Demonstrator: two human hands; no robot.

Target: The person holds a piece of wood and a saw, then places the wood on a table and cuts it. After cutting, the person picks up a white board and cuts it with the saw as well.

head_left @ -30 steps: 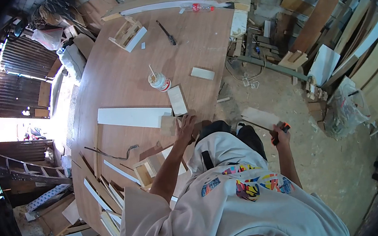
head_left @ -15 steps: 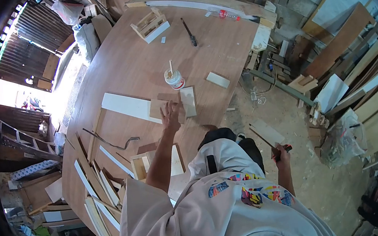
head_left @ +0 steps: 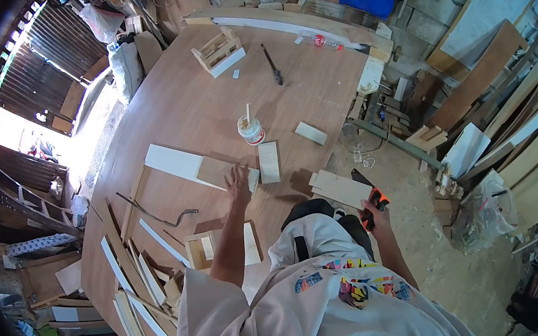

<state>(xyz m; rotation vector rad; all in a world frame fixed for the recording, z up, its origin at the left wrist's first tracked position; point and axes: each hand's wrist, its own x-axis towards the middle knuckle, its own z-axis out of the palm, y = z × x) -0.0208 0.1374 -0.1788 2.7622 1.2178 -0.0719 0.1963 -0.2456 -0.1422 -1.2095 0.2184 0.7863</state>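
My left hand (head_left: 238,186) rests over the right end of a tan wooden strip (head_left: 211,172), fingers spread. That strip lies across a long white board (head_left: 173,160). Close to the fingertips is a small pale block (head_left: 254,179), and right of it sits a pale rectangular piece (head_left: 269,162). Beyond stands an open white jar (head_left: 252,132) with a stick in it. My right hand (head_left: 375,217) grips a handsaw (head_left: 379,198) by its orange-and-black handle, at the table's right side. Pale flat boards (head_left: 340,189) show just left of the saw.
On the wooden tabletop (head_left: 162,107) lie a slatted wooden frame (head_left: 218,51), a dark slender tool (head_left: 272,65), a plastic bottle (head_left: 322,42) and a bent metal bar (head_left: 158,210). Wood strips (head_left: 140,285) crowd the near left. Scrap wood and a plastic bag (head_left: 483,213) line the right.
My right hand has brought the saw left, closer to the table, and turned it. My left hand has shifted slightly nearer along the wooden strip. The view has tilted a little.
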